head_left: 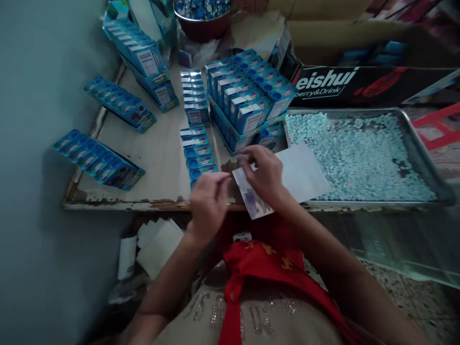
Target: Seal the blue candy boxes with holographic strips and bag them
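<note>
My left hand [208, 203] hovers at the table's front edge, thumb and fingers pinched together; anything between them is too small or blurred to make out. My right hand [265, 173] is held just above a white sheet [302, 172], its fingers curled into a pinch whose contents I cannot make out. The sheet's near end has a printed picture and reaches over the edge. Just beyond my hands, a row of small blue boxes [199, 149] runs away from me. Beside it stands a blue display carton [230, 132] packed with similar boxes.
A metal tray [408, 120] of small light-blue pieces lies on the right, before a black cardboard box [323, 88]. More blue boxes [104, 160] stand at left on the table [161, 187]. A bowl [204, 26] of blue-and-white pieces sits at the back.
</note>
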Motion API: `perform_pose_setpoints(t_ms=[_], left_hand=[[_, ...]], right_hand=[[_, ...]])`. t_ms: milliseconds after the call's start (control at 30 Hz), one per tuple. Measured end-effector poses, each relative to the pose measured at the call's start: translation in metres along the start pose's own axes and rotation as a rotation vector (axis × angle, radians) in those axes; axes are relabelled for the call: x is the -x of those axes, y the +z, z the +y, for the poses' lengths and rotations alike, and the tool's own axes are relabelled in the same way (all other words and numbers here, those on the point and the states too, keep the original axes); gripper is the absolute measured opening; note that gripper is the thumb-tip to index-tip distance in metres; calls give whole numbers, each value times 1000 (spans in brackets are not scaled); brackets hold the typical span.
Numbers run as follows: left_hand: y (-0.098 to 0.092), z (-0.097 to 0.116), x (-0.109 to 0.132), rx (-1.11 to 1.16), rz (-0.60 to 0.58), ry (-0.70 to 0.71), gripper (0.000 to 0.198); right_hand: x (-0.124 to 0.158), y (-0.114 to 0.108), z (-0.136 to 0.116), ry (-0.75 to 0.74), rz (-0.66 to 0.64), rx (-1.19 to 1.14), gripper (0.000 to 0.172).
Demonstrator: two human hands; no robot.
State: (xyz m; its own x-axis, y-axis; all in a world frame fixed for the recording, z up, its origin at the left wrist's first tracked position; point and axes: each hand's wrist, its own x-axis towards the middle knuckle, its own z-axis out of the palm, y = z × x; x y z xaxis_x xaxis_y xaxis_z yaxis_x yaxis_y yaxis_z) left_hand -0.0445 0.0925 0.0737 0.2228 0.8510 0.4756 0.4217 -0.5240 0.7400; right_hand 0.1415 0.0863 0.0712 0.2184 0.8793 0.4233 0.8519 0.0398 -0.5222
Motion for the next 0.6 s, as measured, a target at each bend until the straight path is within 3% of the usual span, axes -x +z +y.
perform_pose_setpoints(t_ms=[67,167,233,300,467,600], left_hand=[[46,16,9,-16,-163,70,27],[102,3,0,-151,-246,-121,45],[118,-14,-9,-192,-262,-255,46],[118,-27,-14,-131,-262,-327,40],[111,-28,-8,320,-137,-573,29],[117,-17,-4,600,-34,-674,23]], right_hand=[[26,-22,41,63,110,122,19],[58,-42,100,85,133,298,23],[73,-49,126,89,103,366,29],[83,-53,139,114,67,396,32],[77,-53,122,181,55,436,32],[48,-48,81,8,28,393,30]])
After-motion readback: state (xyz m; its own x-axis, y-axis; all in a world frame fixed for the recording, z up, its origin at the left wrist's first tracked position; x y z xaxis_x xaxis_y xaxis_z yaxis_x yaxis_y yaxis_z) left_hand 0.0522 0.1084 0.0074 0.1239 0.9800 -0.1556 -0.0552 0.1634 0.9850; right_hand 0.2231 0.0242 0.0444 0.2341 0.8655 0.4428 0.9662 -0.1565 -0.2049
